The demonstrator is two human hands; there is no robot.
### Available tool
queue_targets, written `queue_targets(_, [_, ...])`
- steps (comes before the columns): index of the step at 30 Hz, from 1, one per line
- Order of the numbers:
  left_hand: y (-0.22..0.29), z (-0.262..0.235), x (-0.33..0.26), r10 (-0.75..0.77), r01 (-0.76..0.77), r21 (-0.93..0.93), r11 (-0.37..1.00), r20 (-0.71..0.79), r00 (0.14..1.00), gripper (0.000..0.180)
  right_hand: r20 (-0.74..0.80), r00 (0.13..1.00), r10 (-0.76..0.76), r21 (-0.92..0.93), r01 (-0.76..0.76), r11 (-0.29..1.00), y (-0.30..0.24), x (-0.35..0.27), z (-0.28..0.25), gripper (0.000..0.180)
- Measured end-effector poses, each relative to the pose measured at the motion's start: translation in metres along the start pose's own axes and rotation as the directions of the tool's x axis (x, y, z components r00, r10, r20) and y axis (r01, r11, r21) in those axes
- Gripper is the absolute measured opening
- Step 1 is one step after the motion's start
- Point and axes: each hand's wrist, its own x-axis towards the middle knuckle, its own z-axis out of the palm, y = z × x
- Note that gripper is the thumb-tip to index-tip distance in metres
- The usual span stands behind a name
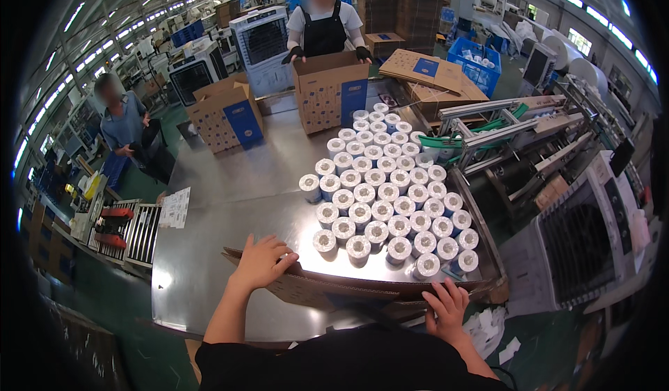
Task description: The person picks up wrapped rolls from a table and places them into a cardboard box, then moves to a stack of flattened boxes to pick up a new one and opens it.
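Observation:
A brown cardboard box point(327, 288), seen edge-on and looking folded flat, stands along the near side of the metal table, close to my body. My left hand point(263, 264) grips its left end, fingers over the top edge. At the other end my right hand point(448, 311) holds the edge with bent fingers; part of its grip is hidden behind the cardboard. Just beyond the box stand many white-topped rolls point(374, 176) in blue-and-white wrapping, packed upright in rows on the table's right half.
Across the metal table point(230, 185), a co-worker point(324, 25) in black gloves holds an open carton point(333, 95). Another carton point(226, 116) stands left of it. Flat cartons point(432, 74) and a blue crate point(475, 67) lie beyond. A conveyor frame point(512, 123) borders the right side. A second person point(129, 123) stands far left.

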Motion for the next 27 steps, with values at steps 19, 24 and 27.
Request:
queue_targets(19, [-0.016, -0.023, 0.039, -0.275, 0.296, 0.062, 0.953, 0.583, 0.764, 0.052, 0.474, 0.577, -0.665, 0.76, 0.114, 0.64, 0.034, 0.099, 0.105, 0.008])
queue_targets(24, [0.009, 0.054, 0.003, -0.019, 0.158, -0.056, 0.986, 0.899, 0.437, 0.052, 0.866, 0.37, -0.338, 0.304, 0.148, 0.941, 0.023, 0.089, 0.168, 0.016])
queue_targets(27, [0.016, 0.031, 0.003, 0.121, 0.232, -0.217, 0.948, 0.922, 0.368, 0.049, 0.712, 0.529, -0.461, 0.557, -0.025, 0.83, 0.029, 0.092, 0.169, 0.015])
